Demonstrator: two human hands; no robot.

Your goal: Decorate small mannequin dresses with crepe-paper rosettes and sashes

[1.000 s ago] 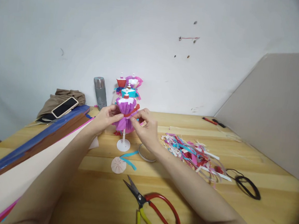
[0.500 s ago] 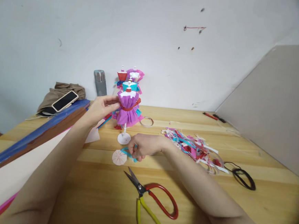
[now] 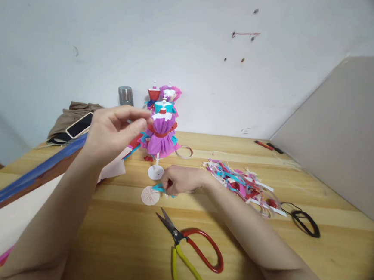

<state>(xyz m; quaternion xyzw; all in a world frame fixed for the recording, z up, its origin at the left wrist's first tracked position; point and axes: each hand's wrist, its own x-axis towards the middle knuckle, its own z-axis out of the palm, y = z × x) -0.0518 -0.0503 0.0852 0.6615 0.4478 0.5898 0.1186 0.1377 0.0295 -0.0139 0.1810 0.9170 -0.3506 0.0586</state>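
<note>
A small white dress form in a purple ruffled dress with a red waistband stands on a round white base. My left hand is raised at its left, thumb and fingers apart, holding nothing. In front of the base my right hand is curled low over the table, closed on a teal strip. Just left of it a pale pink pleated disc lies flat. Open scissors with red and yellow handles lie nearest me.
More dressed forms stand behind. Colourful scraps and a black cord lie right. At left are coloured sheets, a phone, brown cloth and a metal flask. A tape ring lies behind.
My left hand has drawn back from the purple dress, up and toward me. My right hand has shifted slightly, with more of the teal strip beneath it.
</note>
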